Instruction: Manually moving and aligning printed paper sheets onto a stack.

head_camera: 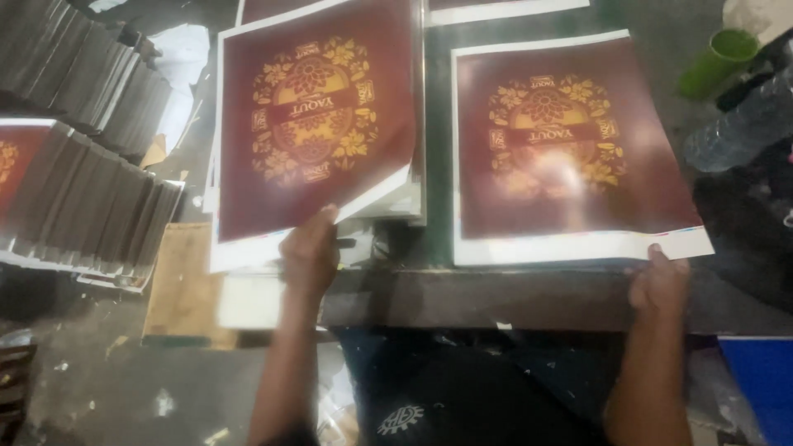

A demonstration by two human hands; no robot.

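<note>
While both hands pinch maroon printed sheets, left hand (pixel 310 252) lifting left sheet (pixel 318 124), right hand (pixel 658 281) gripping right sheet (pixel 570 149).

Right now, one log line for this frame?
left hand: lifting glossy maroon printed sheet off stack | right hand: gripping corner of second maroon sheet | surface: dark worktable

Left maroon sheet (pixel 318 124), gold-ornamented, white-bordered, lifts curled off its stack; right matching sheet (pixel 570 149) lies flat.
</note>
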